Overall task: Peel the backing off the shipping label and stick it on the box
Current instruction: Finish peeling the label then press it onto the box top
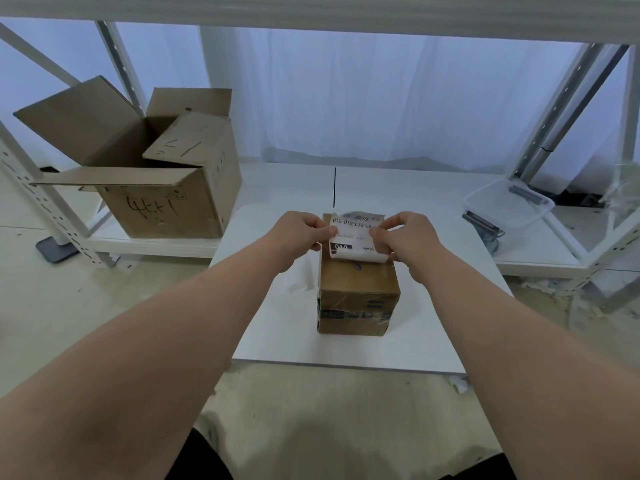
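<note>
A small brown cardboard box [358, 282], taped around its front, stands on a white table [277, 327]. Over its far top edge I hold a white shipping label [353, 235] printed with black numbers and a barcode, its lower edge curling upward. My left hand [304, 233] pinches the label's left edge. My right hand [405, 237] pinches its right edge, fingers folded over the paper. I cannot tell whether the backing has separated from the label.
A large open cardboard box [166, 188] with handwriting sits on a low white shelf at left. A clear plastic container [509, 204] rests on the shelf at right. White metal rack posts [554, 112] stand on both sides.
</note>
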